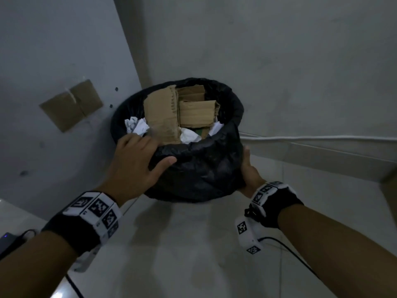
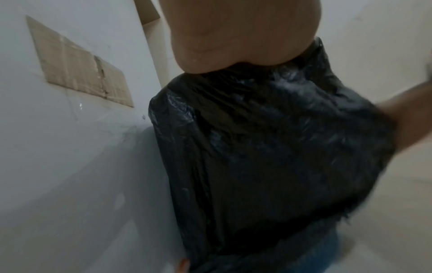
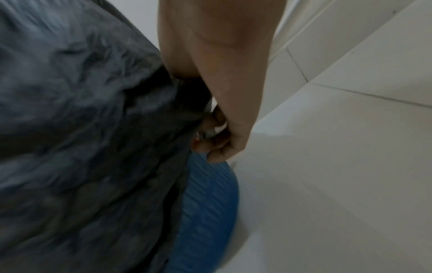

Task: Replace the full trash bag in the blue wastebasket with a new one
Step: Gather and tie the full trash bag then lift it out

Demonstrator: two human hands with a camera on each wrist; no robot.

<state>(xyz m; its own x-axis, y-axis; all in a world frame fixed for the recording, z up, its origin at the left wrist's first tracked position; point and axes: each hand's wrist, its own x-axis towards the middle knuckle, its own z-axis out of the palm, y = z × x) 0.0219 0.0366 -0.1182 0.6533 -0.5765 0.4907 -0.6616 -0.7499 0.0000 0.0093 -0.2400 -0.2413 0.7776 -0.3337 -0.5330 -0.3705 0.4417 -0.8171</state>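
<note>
A black trash bag (image 1: 204,173) lines the wastebasket in a wall corner. It is full of cardboard pieces (image 1: 163,112) and crumpled white paper (image 1: 137,125). My left hand (image 1: 150,151) lies over the near-left rim, fingers hooked over the edge and thumb on the outside of the bag (image 2: 268,147). My right hand (image 1: 247,168) is at the bag's right side. In the right wrist view its fingers (image 3: 215,136) curl around the bag's turned-down hem (image 3: 81,129). Below that hem shows the ribbed blue wastebasket (image 3: 208,203); the bag hides it in the head view.
A cardboard patch (image 1: 72,105) is taped to the left wall. A white cable (image 1: 311,138) runs along the base of the right wall. A black cord (image 1: 290,250) trails over the tiled floor on the right, and a dark device (image 1: 8,241) sits at lower left.
</note>
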